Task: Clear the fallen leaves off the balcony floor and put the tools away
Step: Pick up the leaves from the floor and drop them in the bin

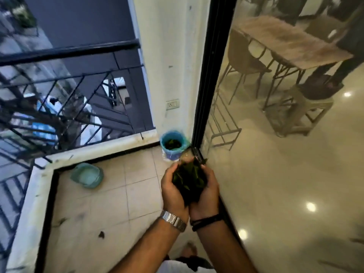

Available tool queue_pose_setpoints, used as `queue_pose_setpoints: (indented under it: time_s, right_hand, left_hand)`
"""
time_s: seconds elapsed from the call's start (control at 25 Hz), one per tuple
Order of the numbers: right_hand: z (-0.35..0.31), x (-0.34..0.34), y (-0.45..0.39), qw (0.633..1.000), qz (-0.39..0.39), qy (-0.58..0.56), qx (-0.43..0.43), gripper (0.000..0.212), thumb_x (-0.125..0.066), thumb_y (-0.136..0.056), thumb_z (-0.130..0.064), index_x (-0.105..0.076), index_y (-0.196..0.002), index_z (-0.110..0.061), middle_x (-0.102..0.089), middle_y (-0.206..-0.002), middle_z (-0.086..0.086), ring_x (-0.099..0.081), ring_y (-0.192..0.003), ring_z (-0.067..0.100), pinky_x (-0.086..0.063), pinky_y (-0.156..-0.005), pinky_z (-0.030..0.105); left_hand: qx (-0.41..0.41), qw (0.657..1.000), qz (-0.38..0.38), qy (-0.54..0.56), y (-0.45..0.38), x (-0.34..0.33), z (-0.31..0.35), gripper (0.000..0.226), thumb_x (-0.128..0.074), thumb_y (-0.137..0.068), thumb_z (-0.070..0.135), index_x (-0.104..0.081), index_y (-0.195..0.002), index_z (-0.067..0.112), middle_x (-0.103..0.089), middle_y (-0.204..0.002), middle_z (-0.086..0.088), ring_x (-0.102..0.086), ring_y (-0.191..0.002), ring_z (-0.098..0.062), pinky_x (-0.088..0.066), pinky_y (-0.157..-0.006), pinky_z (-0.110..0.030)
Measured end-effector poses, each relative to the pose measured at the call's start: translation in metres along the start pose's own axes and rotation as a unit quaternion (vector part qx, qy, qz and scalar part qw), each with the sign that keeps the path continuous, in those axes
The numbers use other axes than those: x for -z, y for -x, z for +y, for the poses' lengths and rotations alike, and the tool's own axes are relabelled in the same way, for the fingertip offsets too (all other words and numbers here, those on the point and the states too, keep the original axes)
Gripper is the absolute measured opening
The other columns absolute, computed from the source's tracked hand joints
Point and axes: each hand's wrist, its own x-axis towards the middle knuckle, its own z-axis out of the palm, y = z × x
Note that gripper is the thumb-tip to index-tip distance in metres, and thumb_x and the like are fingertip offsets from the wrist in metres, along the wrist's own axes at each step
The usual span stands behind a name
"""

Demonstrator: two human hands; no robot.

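Two hands meet in the lower centre of the frame, cupped side by side around one bunch of dark green leaves. The left hand curls its fingers round the left side of the bunch and wears one silver watch at the wrist. The right hand curls round the right side and carries two dark bands at its wrist. The bunch sits above the tiled balcony floor, close to the black door frame.

One blue bin stands in the corner at the centre of the frame, just beyond the hands, touching or nearly touching the white wall; more dark leaves lie inside it. One teal basin rests on the floor at centre left, against the low white kerb. Two or three loose scraps lie on the tiles at lower left; blur makes the count uncertain.

One black railing fills the upper left. One wall socket sits above the bin. Behind the glass on the right stand one table and several chairs, well apart from the hands.
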Motion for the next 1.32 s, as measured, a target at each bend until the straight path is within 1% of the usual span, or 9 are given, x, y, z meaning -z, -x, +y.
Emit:
queue_pose_setpoints:
  time_s: [0.2, 0.36, 0.48, 0.84, 0.96, 1.08, 1.12, 1.24, 1.32]
  right_hand:
    - [-0.015, -0.011, -0.053, 0.998, 0.031, 0.001, -0.061, 0.07, -0.095, -0.045, -0.032, -0.075, -0.11, -0.016, -0.07, -0.116, 0.013, -0.069, -0.102, 0.028, -0.051, -0.091, 0.042]
    - [-0.021, -0.027, -0.105, 0.997, 0.051, 0.037, -0.047, 0.022, -0.073, -0.076, -0.031, -0.074, -0.093, -0.016, -0.069, -0.101, 0.012, -0.066, -0.096, 0.028, -0.049, -0.089, 0.042]
    - [-0.023, -0.039, -0.162, 0.995, 0.074, 0.06, -0.043, 0.013, -0.061, -0.083, -0.025, -0.069, -0.089, -0.016, -0.066, -0.092, 0.007, -0.064, -0.089, 0.024, -0.049, -0.087, 0.038]
    - [0.015, -0.029, -0.393, 0.972, 0.174, 0.111, -0.107, 0.013, -0.064, -0.081, -0.019, -0.07, -0.091, -0.014, -0.062, -0.103, 0.012, -0.058, -0.102, 0.03, -0.033, -0.113, 0.045]
    - [0.055, -0.001, -0.472, 0.947, 0.221, 0.175, -0.153, 0.043, -0.083, -0.061, -0.031, -0.07, -0.096, -0.011, -0.061, -0.115, 0.017, -0.054, -0.116, 0.033, -0.028, -0.119, 0.052]
    - [0.097, 0.027, -0.55, 0.9, 0.223, 0.298, -0.228, 0.049, -0.062, -0.059, -0.064, -0.068, -0.043, -0.019, -0.053, -0.116, -0.011, -0.041, -0.128, 0.01, -0.02, -0.124, 0.036]
    - [0.109, 0.045, -0.574, 0.885, 0.254, 0.301, -0.247, 0.052, -0.053, -0.068, -0.058, -0.071, -0.047, -0.014, -0.055, -0.12, -0.011, -0.042, -0.128, 0.009, -0.025, -0.123, 0.034]
    - [0.131, 0.12, -0.651, 0.861, 0.351, 0.302, -0.211, 0.04, -0.059, -0.088, -0.027, -0.07, -0.118, -0.003, -0.066, -0.128, 0.019, -0.066, -0.109, 0.032, -0.053, -0.099, 0.045]
    - [0.14, 0.156, -0.695, 0.852, 0.361, 0.33, -0.188, 0.042, -0.063, -0.085, -0.03, -0.07, -0.118, -0.004, -0.069, -0.12, 0.021, -0.07, -0.104, 0.036, -0.056, -0.093, 0.05]
  left_hand:
    - [0.039, 0.994, 0.052, 0.089, -0.054, -0.014, -0.001, 0.043, -0.073, -0.07, 0.027, -0.072, -0.11, 0.009, -0.07, -0.112, -0.014, -0.064, -0.106, -0.03, -0.05, -0.097, -0.043]
    - [0.015, 0.996, 0.07, 0.05, -0.117, -0.029, 0.016, 0.025, -0.054, -0.083, 0.025, -0.067, -0.079, 0.004, -0.069, -0.081, -0.013, -0.069, -0.075, -0.026, -0.058, -0.074, -0.035]
    - [0.046, 0.993, 0.093, 0.05, -0.181, -0.033, 0.029, 0.03, -0.05, -0.09, 0.026, -0.062, -0.072, 0.006, -0.063, -0.073, -0.009, -0.066, -0.072, -0.024, -0.056, -0.073, -0.035]
    - [0.113, 0.967, 0.213, 0.08, -0.418, 0.0, 0.053, 0.036, -0.05, -0.093, 0.027, -0.068, -0.066, 0.012, -0.068, -0.073, -0.009, -0.067, -0.071, -0.023, -0.052, -0.078, -0.034]
    - [0.109, 0.946, 0.293, 0.083, -0.504, 0.053, 0.051, 0.028, -0.049, -0.091, 0.028, -0.067, -0.079, 0.012, -0.067, -0.083, -0.009, -0.067, -0.075, -0.023, -0.054, -0.076, -0.033]
    - [0.127, 0.923, 0.358, 0.063, -0.586, 0.122, 0.033, 0.03, -0.063, -0.078, 0.034, -0.073, -0.094, 0.011, -0.072, -0.1, -0.012, -0.068, -0.094, -0.03, -0.056, -0.084, -0.037]
    - [0.136, 0.914, 0.379, 0.052, -0.614, 0.144, 0.024, 0.039, -0.071, -0.067, 0.035, -0.076, -0.097, 0.01, -0.073, -0.107, -0.013, -0.069, -0.101, -0.032, -0.057, -0.089, -0.042]
    - [0.126, 0.889, 0.44, -0.023, -0.701, 0.202, -0.005, 0.049, -0.079, -0.052, 0.031, -0.08, -0.095, 0.008, -0.076, -0.101, -0.017, -0.072, -0.098, -0.037, -0.058, -0.089, -0.055]
    - [0.118, 0.878, 0.457, -0.081, -0.746, 0.219, -0.015, 0.039, -0.073, -0.065, 0.038, -0.081, -0.093, 0.011, -0.076, -0.099, -0.015, -0.072, -0.096, -0.035, -0.058, -0.09, -0.053]
